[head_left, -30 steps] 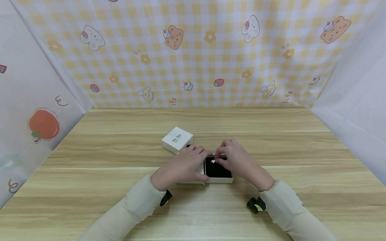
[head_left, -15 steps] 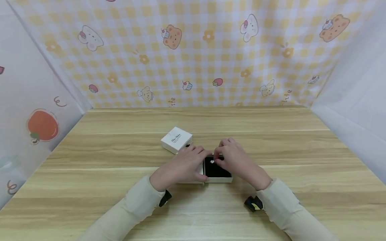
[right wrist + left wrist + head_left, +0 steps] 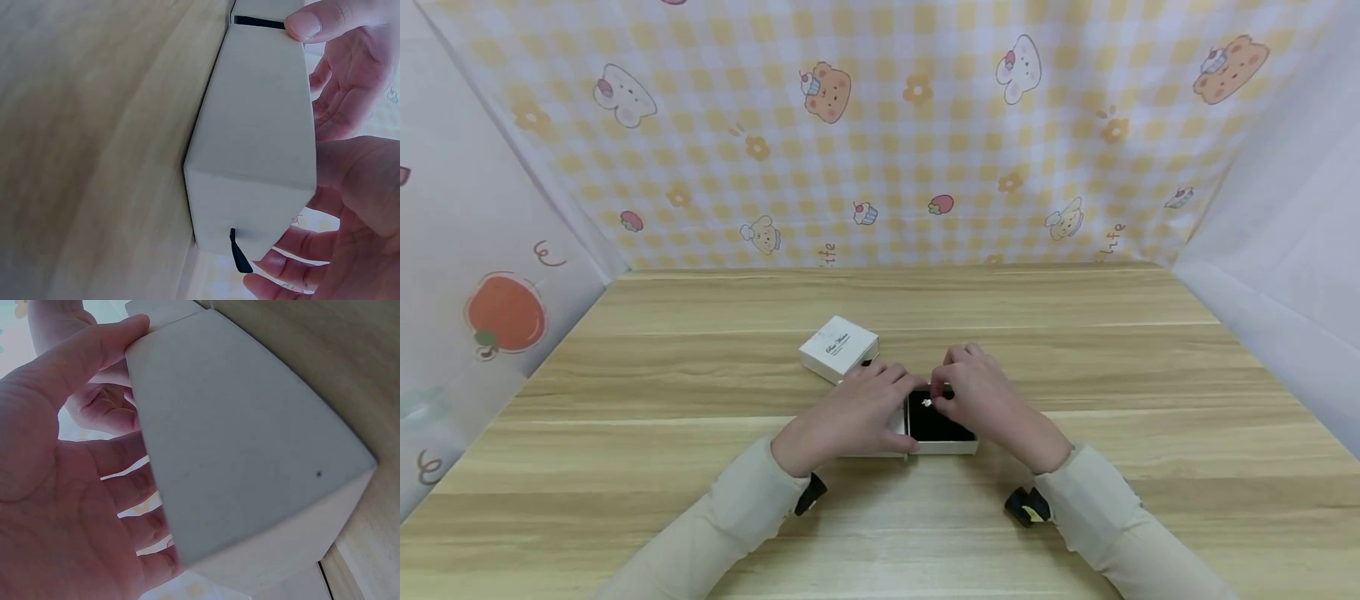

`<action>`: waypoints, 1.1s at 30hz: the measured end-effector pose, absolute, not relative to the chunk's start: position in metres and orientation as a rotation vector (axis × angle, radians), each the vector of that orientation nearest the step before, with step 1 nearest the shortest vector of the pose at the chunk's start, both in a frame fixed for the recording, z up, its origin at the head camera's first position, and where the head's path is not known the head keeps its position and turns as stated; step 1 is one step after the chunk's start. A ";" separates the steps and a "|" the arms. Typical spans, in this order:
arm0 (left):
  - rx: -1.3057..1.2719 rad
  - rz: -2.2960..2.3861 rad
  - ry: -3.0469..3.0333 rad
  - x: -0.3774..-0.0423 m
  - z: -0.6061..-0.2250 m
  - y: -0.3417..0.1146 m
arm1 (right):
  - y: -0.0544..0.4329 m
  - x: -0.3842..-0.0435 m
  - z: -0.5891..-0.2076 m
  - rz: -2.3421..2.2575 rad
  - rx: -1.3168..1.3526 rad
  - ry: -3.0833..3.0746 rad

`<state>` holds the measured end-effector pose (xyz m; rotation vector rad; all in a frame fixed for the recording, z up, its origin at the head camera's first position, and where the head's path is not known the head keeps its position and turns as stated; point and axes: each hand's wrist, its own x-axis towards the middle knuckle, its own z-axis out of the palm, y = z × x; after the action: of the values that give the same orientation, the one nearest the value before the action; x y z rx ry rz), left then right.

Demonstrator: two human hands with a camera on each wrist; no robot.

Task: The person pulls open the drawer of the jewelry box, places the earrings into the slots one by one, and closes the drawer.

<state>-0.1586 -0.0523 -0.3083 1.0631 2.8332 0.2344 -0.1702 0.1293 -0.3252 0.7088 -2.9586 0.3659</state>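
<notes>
In the middle of the table a white drawer-style jewellery box stands part-way pulled out. My left hand (image 3: 859, 410) grips its outer sleeve (image 3: 237, 444), thumb at the near edge and fingers over the far side. The drawer (image 3: 946, 448) extends to the right, lined with a black pad (image 3: 938, 427). Over that pad my right hand (image 3: 991, 406) pinches at a small sparkling piece of jewellery (image 3: 927, 402); its exact kind is too small to make out. From the drawer's end hangs a black ribbon pull (image 3: 239, 253). The right fingertips partly cover the drawer's far right corner.
Just behind the left hand sits a second white box (image 3: 837, 348) with printed lettering, slightly turned. Wood-grain table top (image 3: 1075, 333) surrounds both boxes. A yellow checked cloth (image 3: 917, 142) hangs along the back edge, with white cloths at either side.
The right hand and forearm have shifted very slightly left, fingers staying at the jewellery piece. The left hand keeps its hold on the box sleeve; the drawer stands as before.
</notes>
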 end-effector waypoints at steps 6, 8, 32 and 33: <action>1.072 0.263 2.833 -0.159 -0.308 -0.053 | 0.130 -0.170 -0.325 0.378 0.713 -2.956; 1.070 0.263 2.834 -0.158 -0.308 -0.053 | 0.130 -0.170 -0.324 0.387 0.716 -2.957; 1.042 0.257 2.843 -0.158 -0.310 -0.053 | 0.177 -0.174 -0.292 0.692 0.582 -2.958; 1.041 0.252 2.844 -0.159 -0.311 -0.053 | 0.179 -0.174 -0.292 0.686 0.578 -2.965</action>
<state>-0.1586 -0.0526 -0.3108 1.0414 2.8438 0.2525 -0.1741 0.1792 -0.2916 0.5780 -2.9650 0.6865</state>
